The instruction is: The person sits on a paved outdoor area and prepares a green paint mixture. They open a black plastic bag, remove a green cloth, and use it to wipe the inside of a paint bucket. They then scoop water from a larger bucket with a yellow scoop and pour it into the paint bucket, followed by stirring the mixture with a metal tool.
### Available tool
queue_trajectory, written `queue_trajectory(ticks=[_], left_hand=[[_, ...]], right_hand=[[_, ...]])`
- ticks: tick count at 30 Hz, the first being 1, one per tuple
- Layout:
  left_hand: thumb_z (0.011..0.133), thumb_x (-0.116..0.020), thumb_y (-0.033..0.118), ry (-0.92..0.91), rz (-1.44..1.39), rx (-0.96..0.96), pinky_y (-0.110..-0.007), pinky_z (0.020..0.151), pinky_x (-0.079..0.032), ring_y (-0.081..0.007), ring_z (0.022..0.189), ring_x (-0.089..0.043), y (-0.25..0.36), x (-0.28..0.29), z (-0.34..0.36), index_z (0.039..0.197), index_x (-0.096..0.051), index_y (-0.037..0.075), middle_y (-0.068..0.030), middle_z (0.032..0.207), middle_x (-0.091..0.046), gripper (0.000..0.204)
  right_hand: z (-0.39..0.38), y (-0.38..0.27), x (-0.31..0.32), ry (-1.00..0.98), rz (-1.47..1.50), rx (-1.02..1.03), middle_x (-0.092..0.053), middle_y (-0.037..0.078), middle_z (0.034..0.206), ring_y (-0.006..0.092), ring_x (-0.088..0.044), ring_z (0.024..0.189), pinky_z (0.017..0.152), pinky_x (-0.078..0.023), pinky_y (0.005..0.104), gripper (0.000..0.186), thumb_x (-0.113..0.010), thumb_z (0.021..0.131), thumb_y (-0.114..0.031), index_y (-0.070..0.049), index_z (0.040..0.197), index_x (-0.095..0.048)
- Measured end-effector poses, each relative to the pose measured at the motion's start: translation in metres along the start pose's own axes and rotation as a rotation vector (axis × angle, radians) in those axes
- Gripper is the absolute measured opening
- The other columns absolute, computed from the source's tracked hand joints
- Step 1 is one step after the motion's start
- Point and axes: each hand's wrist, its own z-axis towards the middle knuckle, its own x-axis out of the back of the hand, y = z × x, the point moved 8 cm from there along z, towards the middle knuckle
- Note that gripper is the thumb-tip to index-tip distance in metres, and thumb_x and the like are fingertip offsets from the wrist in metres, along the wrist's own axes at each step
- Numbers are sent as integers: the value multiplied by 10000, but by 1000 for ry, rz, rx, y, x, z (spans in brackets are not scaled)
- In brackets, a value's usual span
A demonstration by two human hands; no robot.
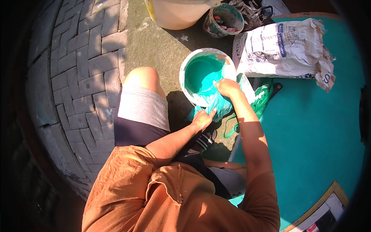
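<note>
Brown cloth of the person's shirt (pixel 127 193) lies nearest the camera, its front bent forward over crouched legs, a posture that seems to bring both hands low over the work. At the centre of it, a limp green bag (pixel 218 107), apparently thin plastic, hangs over the near rim of a white bucket (pixel 183 71), perhaps so that anything dripping from it falls inside. The left hand (pixel 203 120) has its fingers closed on the lower part, just outside the rim, thumb uppermost, which likely steadies the slack end. The right hand (pixel 228 88), above the rim's right side, curls its fingers and looks to be gripping the upper part, though some fingertips are hidden. Inside the bucket, green paint (pixel 204 73) coats the wall; its depth is hard to judge. The bucket stands on rough concrete (pixel 148 46) in front of the person, within easy reach of both arms. Just right of it lie a bundle of green straps (pixel 262 96) and a printed paper sack (pixel 278 50), the sack on its side across the edge of a broad green board (pixel 309 131). Beyond the bucket, a paint-stained pail (pixel 224 23) with small items in it stands beside a large pale tub (pixel 177 15), with a dark plastic bag (pixel 257 13) behind the sack.
</note>
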Motion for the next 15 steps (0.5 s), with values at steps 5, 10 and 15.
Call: queue_trajectory(ticks=[5,10,15], left_hand=[[902,-409,700,-14,5,17,-461,956,-465,-449,1050,-631,-2,-2,2,930,-629,-207,-385,1001,-634,934],[936,-385,660,41,22,9,-452,1024,-429,-437,1124,-590,-5,-2,3,883,-660,-169,-365,1113,-614,876],[926,-394,677,-19,28,12,-436,1045,-407,-429,1170,-563,0,-3,1,990,-636,-164,-365,1165,-592,878]], right_hand=[[-5,1,6,24,47,-22,-634,200,1233,361,-587,1165,1008,-442,450,614,-377,991,-534,-34,1229,-643],[-20,-6,17,78,98,-33,-624,207,1248,358,-580,1181,1022,-432,443,618,-384,990,-528,-23,1243,-633],[-23,3,17,130,144,-20,-613,213,1264,359,-573,1191,1029,-426,441,635,-394,985,-523,9,1246,-622]])
